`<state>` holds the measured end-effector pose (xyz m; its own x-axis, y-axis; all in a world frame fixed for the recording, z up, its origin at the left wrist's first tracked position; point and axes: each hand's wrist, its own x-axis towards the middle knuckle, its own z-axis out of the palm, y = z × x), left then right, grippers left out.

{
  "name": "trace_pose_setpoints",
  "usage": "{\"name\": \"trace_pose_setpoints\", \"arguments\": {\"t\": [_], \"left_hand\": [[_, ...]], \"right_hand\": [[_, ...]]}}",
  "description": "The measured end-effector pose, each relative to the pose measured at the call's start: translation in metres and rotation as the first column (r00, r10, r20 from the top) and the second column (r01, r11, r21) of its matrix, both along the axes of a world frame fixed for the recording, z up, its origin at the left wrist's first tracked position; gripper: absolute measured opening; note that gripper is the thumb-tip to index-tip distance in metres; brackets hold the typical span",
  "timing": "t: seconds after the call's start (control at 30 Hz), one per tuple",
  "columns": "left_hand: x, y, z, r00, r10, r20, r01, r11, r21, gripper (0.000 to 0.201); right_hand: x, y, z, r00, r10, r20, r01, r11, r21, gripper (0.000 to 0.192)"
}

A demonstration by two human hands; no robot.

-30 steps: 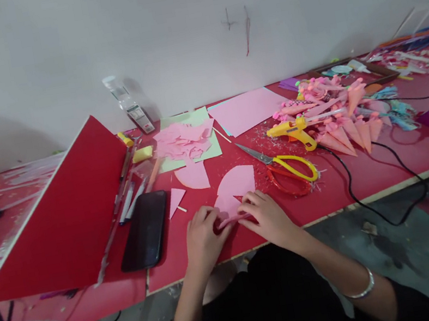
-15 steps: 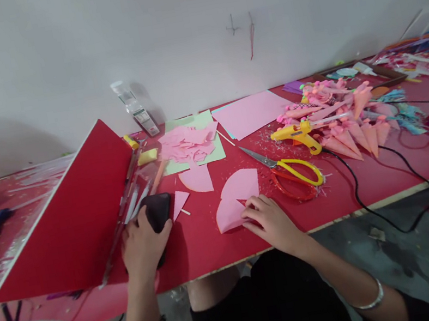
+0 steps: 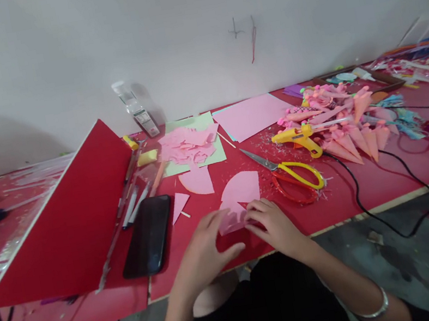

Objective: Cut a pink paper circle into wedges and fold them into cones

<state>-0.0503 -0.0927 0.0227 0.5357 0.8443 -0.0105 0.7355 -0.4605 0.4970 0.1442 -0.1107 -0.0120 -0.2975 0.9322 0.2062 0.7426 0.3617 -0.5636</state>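
Observation:
A pink paper cut-out [image 3: 240,192], rounded at the top, lies on the red table [image 3: 200,265] near its front edge. My right hand [image 3: 275,224] rests on the cut-out's lower right edge and pinches it. My left hand [image 3: 205,250] is just left of the paper, fingers spread and slightly blurred, reaching toward its lower left corner. A black phone [image 3: 149,242] lies flat to the left of my left hand.
Yellow-and-red scissors [image 3: 289,175] lie right of the cut-out. A yellow glue gun [image 3: 297,137] with a black cord sits by a heap of pink paper cones [image 3: 347,123]. A red board [image 3: 63,220] leans at left. Pink scraps [image 3: 186,143] and paper sheets lie behind.
My left hand left the black phone and swung right, back to the pink cut-out. My right hand stayed on the paper's edge.

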Motion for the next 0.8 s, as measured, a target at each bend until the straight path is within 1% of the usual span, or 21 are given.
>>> {"name": "trace_pose_setpoints", "arguments": {"t": [0.03,0.13,0.2,0.27,0.3,0.33,0.4,0.47,0.5,0.6,0.73,0.8], "left_hand": [[0.006,-0.003,-0.006,0.999,0.009,0.04,-0.008,1.0,-0.03,0.057],[0.017,-0.005,-0.025,0.987,0.07,0.142,-0.066,0.997,-0.033,0.048],[0.02,-0.003,-0.035,0.97,0.127,0.206,-0.123,0.992,-0.033,0.051],[0.021,0.0,-0.04,0.951,0.184,0.248,-0.18,0.983,-0.039,0.058],[0.022,0.002,-0.041,0.946,0.203,0.255,-0.2,0.979,-0.039,0.058],[0.022,0.003,-0.041,0.944,0.212,0.255,-0.21,0.977,-0.035,0.054],[0.024,0.003,-0.039,0.948,0.201,0.246,-0.202,0.979,-0.021,0.038],[0.025,0.003,-0.037,0.961,0.165,0.221,-0.168,0.986,-0.003,0.019],[0.025,0.003,-0.036,0.968,0.145,0.205,-0.149,0.989,0.004,0.014],[0.026,0.002,-0.035,0.974,0.123,0.191,-0.125,0.992,0.002,0.012],[0.024,0.002,-0.038,0.938,0.203,0.28,-0.21,0.978,-0.006,0.015],[0.024,0.002,-0.039,0.93,0.224,0.292,-0.233,0.972,-0.004,0.015]], "right_hand": [[0.0,0.0,0.0,1.0,-0.002,-0.014,0.002,1.0,-0.004,0.007],[0.001,0.001,0.0,0.999,-0.003,-0.044,0.003,1.0,-0.008,0.006],[0.001,0.002,-0.001,0.999,-0.004,-0.053,0.003,1.0,-0.008,0.005],[0.001,0.002,-0.001,0.999,-0.009,-0.049,0.009,1.0,-0.005,0.005],[0.001,0.002,-0.001,0.999,-0.013,-0.043,0.013,1.0,-0.001,0.005],[0.001,0.002,-0.002,0.999,-0.017,-0.038,0.017,1.0,0.003,0.005],[0.0,0.002,-0.001,0.999,-0.028,-0.027,0.028,1.0,0.011,0.007],[-0.002,0.002,-0.001,0.999,-0.041,-0.009,0.041,0.999,0.015,0.008],[-0.002,0.002,-0.001,0.999,-0.048,0.003,0.048,0.999,0.016,0.008],[-0.004,0.002,-0.001,0.997,-0.068,0.031,0.067,0.998,0.016,0.01],[-0.006,0.002,0.0,0.995,-0.083,0.049,0.082,0.996,0.028,0.012],[-0.006,0.002,-0.001,0.994,-0.091,0.065,0.088,0.995,0.036,0.012]]}}
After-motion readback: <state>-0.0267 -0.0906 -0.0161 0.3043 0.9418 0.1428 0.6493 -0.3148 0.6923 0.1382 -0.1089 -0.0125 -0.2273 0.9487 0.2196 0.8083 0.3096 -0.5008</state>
